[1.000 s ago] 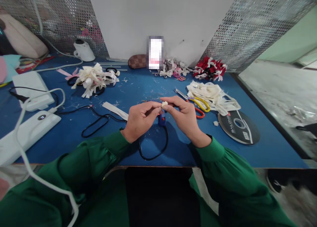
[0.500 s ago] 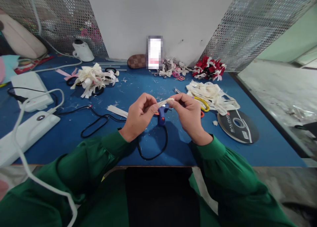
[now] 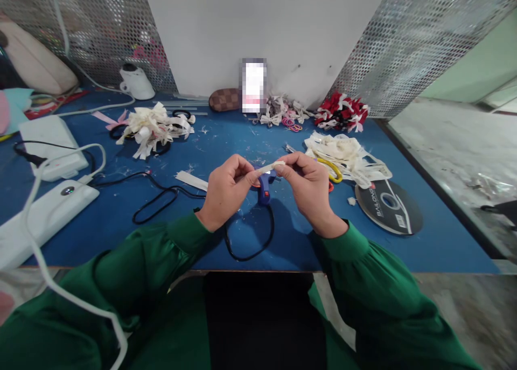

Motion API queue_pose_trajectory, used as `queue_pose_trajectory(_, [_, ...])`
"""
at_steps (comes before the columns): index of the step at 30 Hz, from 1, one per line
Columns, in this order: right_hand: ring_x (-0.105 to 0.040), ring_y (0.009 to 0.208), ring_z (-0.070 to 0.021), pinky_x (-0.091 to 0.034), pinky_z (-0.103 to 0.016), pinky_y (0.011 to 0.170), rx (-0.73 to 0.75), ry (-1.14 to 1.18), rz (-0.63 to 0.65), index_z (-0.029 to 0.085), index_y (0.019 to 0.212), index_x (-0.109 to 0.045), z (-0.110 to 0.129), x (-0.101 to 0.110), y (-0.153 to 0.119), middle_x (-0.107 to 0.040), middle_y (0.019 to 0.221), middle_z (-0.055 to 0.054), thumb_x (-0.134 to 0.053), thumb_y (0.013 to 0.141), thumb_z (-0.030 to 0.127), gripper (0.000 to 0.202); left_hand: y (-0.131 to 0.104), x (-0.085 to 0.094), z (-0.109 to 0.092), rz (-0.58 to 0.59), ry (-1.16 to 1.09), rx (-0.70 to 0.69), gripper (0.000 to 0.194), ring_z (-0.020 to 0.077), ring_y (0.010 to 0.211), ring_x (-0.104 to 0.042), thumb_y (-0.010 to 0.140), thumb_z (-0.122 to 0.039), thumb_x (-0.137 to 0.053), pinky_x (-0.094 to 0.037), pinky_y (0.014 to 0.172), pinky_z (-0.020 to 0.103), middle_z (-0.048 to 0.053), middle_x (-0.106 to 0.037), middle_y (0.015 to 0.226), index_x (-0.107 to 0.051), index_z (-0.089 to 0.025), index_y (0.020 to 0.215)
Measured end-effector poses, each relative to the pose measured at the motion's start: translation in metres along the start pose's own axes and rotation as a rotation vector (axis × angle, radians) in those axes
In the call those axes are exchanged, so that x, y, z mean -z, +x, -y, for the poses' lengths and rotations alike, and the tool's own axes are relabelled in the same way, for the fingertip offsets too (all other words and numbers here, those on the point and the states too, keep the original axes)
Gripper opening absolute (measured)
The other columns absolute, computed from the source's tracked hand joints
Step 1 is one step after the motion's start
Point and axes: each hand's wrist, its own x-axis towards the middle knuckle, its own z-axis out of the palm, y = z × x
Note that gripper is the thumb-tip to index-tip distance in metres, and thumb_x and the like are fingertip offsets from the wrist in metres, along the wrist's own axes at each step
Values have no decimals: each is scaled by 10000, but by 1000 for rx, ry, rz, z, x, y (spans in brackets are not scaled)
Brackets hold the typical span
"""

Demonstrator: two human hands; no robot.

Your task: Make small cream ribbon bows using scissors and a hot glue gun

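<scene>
Cream fabric strip is the thing that changed: a second ago a crumpled bit between nearly meeting fingertips, now a short narrow band drawn out between parted hands. Half a second ago looks about the same as now, so it's being held there. Left hand is left of the glue gun, thumb and index pinched on one end of the strip, other fingers curled. Right hand is right of the gun, same pinch on the other end. Strip crosses the view at the gun's top end; can't tell if it touches or how high it sits. My read: the strip is being straightened, not bunched. Glue on it: can't tell. Gun rests on the blue table, no hand gripping it, black cord looping on its near side. Left of the gun, past the left hand: loose white strip, partly hidden. Right of the gun: scissors, partly behind the right hand, then white ribbon heap farther back and spool farther right. Cream bow pile is well left of the gun and farther back.
</scene>
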Motion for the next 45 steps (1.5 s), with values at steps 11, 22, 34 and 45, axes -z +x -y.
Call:
queue_pose_trajectory(11, [-591,686,-127,-482,-281,666,90,19,117,205,806,-712,1,0,-2,-678,747,18,-726,866,217,63,1,-1,-2,-21,-6,55,131,144,649,-706,874,-274,-727,-572,638,249,7,-746,692,-729,-179,784])
queue_pose_trajectory(22, [-641,721,-137,-527,-282,680,266,-12,105,231,848,-754,1,-6,-7,-705,771,12,-748,868,149,85,-5,-6,-4,-10,-98,55,93,156,700,-721,859,-220,-705,-592,694,266,24,-776,755,-776,-174,818])
queue_pose_trajectory(34, [-657,778,-163,-551,-318,713,196,-110,34,269,950,-814,-3,-7,-7,-736,848,-11,-742,858,194,139,-6,-4,-1,-5,138,-169,150,147,743,-735,914,-188,-639,-574,709,243,18,-803,846,-785,-202,942])
queue_pose_trajectory(45, [-572,655,-120,-462,-274,639,91,-53,21,199,762,-721,1,-1,-1,-669,712,24,-744,830,181,74,-2,0,-3,47,129,-124,145,144,716,-707,973,-293,-611,-548,662,248,12,-768,815,-727,-207,969])
